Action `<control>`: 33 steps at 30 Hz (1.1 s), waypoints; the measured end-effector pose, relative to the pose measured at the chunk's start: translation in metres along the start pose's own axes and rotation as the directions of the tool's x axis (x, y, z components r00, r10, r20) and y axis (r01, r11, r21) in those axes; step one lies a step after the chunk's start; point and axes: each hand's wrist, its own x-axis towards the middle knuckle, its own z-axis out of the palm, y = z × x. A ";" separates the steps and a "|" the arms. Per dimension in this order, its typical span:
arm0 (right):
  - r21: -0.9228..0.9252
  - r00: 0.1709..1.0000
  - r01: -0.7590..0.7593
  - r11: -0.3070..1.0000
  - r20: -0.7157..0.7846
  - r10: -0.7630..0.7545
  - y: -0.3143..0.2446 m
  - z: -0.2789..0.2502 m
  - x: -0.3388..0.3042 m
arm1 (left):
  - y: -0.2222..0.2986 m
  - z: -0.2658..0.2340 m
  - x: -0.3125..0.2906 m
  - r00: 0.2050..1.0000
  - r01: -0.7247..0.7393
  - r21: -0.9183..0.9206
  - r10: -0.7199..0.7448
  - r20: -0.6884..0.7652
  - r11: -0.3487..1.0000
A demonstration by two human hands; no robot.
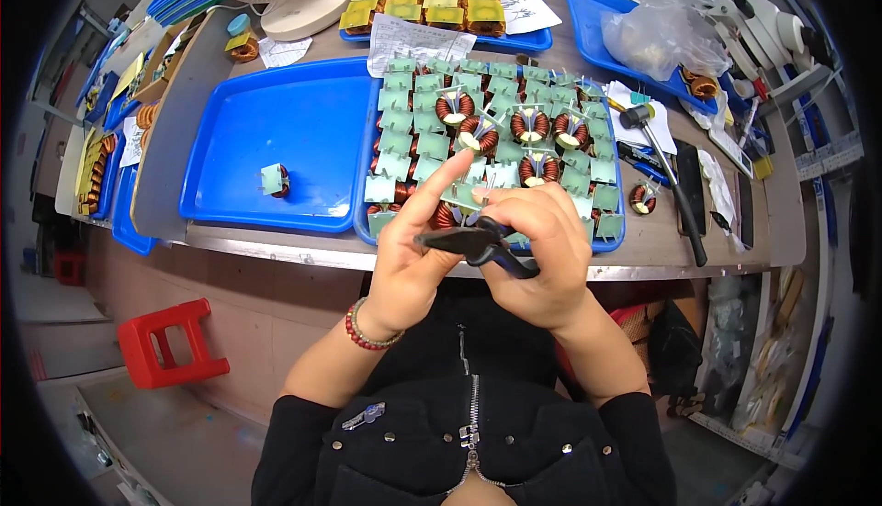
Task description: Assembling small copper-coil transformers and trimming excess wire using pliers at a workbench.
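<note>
My right hand [547, 244] is closed round dark-handled pliers [478, 241], whose jaws point left across my left thumb. Between the index finger and thumb of my left hand [409, 263] is a copper-wound ring coil [446, 216] with a pale green plate [462, 196]; my right fingertips reach that plate. Its lower part is hidden behind the pliers. Just beyond both hands, a blue tray [617, 232] is packed with rows of similar green-plated coils, several lying loose on top. A single green-plated coil [276, 180] sits in the left blue tray [266, 106].
At the back are a tray of yellow-topped coils [445, 17], a fan [308, 5] and a blue tray with a plastic bag [657, 28]. A hammer [666, 162] and a loose coil [643, 198] lie at right. A red stool [170, 345] stands on the floor.
</note>
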 end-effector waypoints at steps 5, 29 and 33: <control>-0.069 0.994 -0.100 0.993 0.037 0.103 0.017 0.015 -0.010 | -0.011 -0.008 0.002 0.989 0.115 0.149 -0.098 -0.114 0.982; -0.198 0.959 -0.240 0.950 0.102 0.263 0.033 0.023 0.015 | 0.062 -0.163 -0.024 0.829 0.306 0.611 0.111 -0.548 0.730; 0.440 0.905 -0.415 0.797 0.288 0.313 0.012 0.025 0.011 | 0.088 -0.100 -0.011 0.961 0.133 0.159 -0.089 -0.261 0.978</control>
